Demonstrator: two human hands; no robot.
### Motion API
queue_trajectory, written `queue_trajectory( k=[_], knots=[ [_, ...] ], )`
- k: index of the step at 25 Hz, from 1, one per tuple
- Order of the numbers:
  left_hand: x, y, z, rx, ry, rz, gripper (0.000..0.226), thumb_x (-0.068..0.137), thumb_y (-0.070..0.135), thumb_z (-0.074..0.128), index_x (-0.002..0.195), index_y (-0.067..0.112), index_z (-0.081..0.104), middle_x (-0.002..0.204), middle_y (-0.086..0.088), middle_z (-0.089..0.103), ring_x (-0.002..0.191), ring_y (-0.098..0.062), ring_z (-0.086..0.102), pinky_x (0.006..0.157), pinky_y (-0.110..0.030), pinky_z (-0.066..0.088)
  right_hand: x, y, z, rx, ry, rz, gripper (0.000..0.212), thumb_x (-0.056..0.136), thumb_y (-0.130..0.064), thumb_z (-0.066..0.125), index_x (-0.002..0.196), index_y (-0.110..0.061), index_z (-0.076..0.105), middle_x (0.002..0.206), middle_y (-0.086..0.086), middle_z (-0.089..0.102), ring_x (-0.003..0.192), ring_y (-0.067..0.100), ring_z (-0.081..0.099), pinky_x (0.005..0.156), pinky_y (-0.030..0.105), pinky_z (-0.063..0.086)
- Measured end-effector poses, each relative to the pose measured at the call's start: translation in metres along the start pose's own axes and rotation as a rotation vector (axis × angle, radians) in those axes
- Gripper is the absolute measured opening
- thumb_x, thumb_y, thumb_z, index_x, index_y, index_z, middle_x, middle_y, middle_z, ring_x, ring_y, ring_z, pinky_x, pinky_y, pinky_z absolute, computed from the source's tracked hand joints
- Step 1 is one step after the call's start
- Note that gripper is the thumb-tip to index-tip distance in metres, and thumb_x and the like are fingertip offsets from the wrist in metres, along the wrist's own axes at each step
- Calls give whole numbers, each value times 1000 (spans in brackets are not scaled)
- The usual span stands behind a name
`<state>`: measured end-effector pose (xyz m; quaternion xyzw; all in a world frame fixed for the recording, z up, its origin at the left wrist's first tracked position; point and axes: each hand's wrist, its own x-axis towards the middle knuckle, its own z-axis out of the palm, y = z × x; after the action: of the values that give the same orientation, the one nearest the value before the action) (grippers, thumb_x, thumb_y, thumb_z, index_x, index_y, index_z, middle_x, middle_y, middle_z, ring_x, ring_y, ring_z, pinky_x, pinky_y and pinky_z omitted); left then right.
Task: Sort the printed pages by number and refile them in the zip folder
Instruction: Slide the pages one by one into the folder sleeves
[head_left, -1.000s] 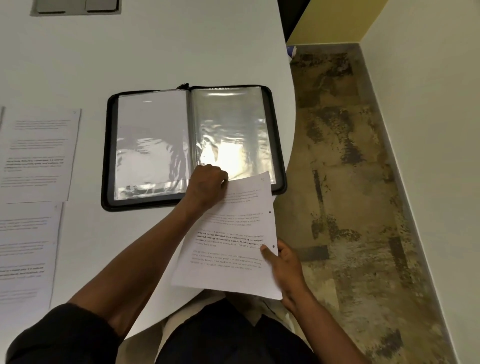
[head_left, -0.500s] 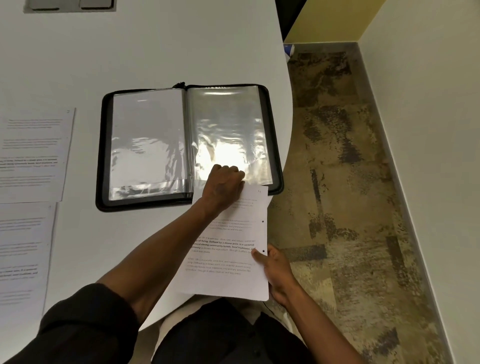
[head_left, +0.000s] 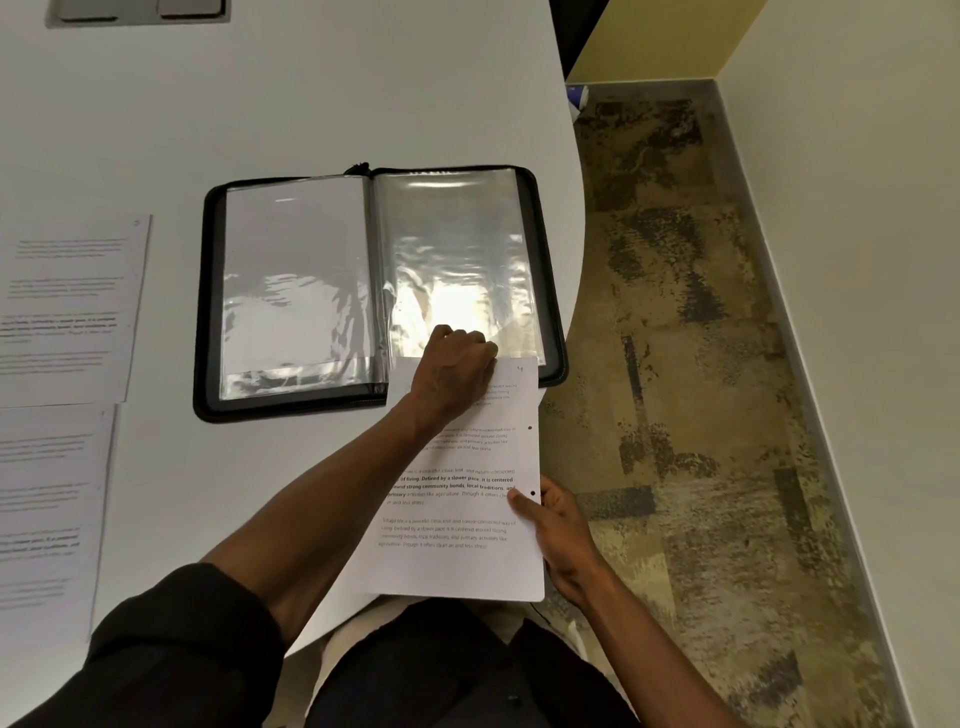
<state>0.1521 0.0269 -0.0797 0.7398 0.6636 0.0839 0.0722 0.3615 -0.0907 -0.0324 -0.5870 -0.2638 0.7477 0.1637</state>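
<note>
A black zip folder (head_left: 205, 312) lies open on the white table, showing clear plastic sleeves on both halves. The left sleeve (head_left: 291, 275) holds a sheet. A printed page (head_left: 467, 551) with two punched holes on its right edge lies with its top at the lower edge of the right sleeve (head_left: 457, 249). My left hand (head_left: 454, 371) grips the page's top edge at the sleeve's lower end. My right hand (head_left: 558, 535) pinches the page's right edge near the lower hole, thumb on top.
Two more printed pages (head_left: 67, 306) (head_left: 47, 514) lie on the table (head_left: 322, 104) at the left. The table's curved edge runs right beside the folder; past it is patterned carpet (head_left: 691, 364) and a wall. A grey panel (head_left: 135, 10) sits at the table's far edge.
The page has swung from tilted to straight and shifted right, its top now at the right sleeve's lower edge. My left hand moved right with it; the right hand keeps its pinch.
</note>
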Motion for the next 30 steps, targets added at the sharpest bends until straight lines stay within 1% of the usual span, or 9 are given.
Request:
queue_trajectory(
  k=[7, 12, 17, 21, 23, 25, 27, 28, 30],
  knots=[
    [-2, 3, 5, -1, 13, -12, 23, 94, 23, 52, 81, 13, 69, 76, -2, 68, 66, -22, 59, 83, -37, 40, 5, -3, 2, -26, 13, 22, 26, 98, -4, 58, 122, -11, 65, 115, 10, 74, 99, 28, 73, 79, 38, 59],
    [-4, 3, 8, -14, -13, -11, 26, 96, 24, 52, 79, 12, 67, 72, -2, 65, 62, -19, 56, 84, -36, 41, 8, -5, 7, -16, 83, -14, 22, 102, -13, 54, 120, -22, 63, 111, 5, 75, 94, 21, 74, 76, 34, 60],
    [-3, 5, 3, -15, -13, 6, 26, 97, 24, 51, 83, 12, 69, 74, -3, 66, 63, -21, 57, 87, -38, 40, 19, -14, 7, -76, 122, -65, 27, 104, -18, 51, 130, -20, 60, 111, 2, 74, 97, 21, 73, 86, 45, 60],
    [-6, 3, 3, -24, -4, 22, 28, 98, 25, 49, 84, 12, 70, 76, -3, 67, 65, -21, 58, 87, -37, 38, 23, -27, 5, -21, 117, -70, 23, 104, -14, 50, 124, -19, 61, 105, 0, 74, 91, 18, 74, 71, 31, 61],
    [-10, 0, 1, -39, -11, 27, 28, 98, 26, 48, 87, 13, 70, 79, -3, 68, 67, -21, 58, 88, -36, 37, 28, -36, 6, -2, 109, -51, 24, 104, -15, 51, 126, -20, 60, 108, 3, 73, 93, 20, 72, 68, 30, 60],
    [-14, -1, 1, -91, -34, 16, 25, 96, 28, 51, 95, 15, 73, 89, -3, 71, 78, -22, 62, 91, -37, 36, 37, -42, 4, -1, 108, -45, 25, 104, -15, 50, 127, -19, 60, 109, 5, 72, 94, 21, 71, 67, 30, 60],
    [-33, -2, 4, -171, 14, -76, 24, 93, 29, 59, 108, 16, 73, 110, -6, 70, 103, -27, 63, 98, -42, 37, 45, -45, 4, 3, 112, -36, 26, 104, -15, 51, 129, -16, 59, 110, 6, 72, 94, 22, 71, 69, 32, 60],
    [-49, -3, 5, -186, 62, -151, 30, 92, 32, 61, 116, 17, 70, 123, -8, 66, 118, -30, 57, 103, -45, 36, 48, -45, 4, 8, 116, -42, 27, 104, -15, 52, 130, -16, 59, 111, 7, 72, 95, 23, 71, 71, 33, 60],
    [-92, -5, 8, -164, 54, -297, 48, 96, 46, 55, 136, 20, 57, 150, -12, 46, 144, -34, 31, 116, -52, 25, 51, -42, 1, -32, 142, -72, 29, 101, -18, 58, 130, -19, 57, 115, 8, 72, 96, 22, 72, 76, 37, 61]
  ],
)
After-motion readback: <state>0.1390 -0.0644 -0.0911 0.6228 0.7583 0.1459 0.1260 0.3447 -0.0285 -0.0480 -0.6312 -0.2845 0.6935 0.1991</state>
